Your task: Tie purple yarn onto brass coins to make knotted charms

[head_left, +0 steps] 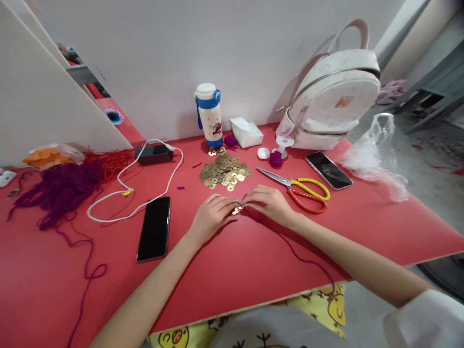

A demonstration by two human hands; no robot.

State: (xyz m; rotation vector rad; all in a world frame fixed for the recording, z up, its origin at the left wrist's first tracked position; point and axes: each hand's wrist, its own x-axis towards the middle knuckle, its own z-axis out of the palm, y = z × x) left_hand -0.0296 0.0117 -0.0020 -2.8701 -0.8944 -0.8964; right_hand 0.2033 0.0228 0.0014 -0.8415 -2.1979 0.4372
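My left hand [213, 217] and my right hand [270, 203] meet at the middle of the red table, fingertips pinched close together. Between them are a few brass-coloured coins [236, 210] with purple yarn at them; the left fingers grip the coins' side, the right fingers the yarn. How the yarn runs through the coins is too small to tell. From the right hand, a strand of purple yarn [299, 256] trails over the table's front edge. Just beyond my hands lies a pile of brass-coloured coins with holes [223, 169].
Scissors [290, 183] and a phone [329, 170] lie right, near a white backpack [329, 101] and plastic bag [379, 154]. A bottle [209, 116] and tissue pack [246, 133] stand behind the coins. Leftward are another phone [154, 229], a white cable [105, 220] and purple yarn [67, 188].
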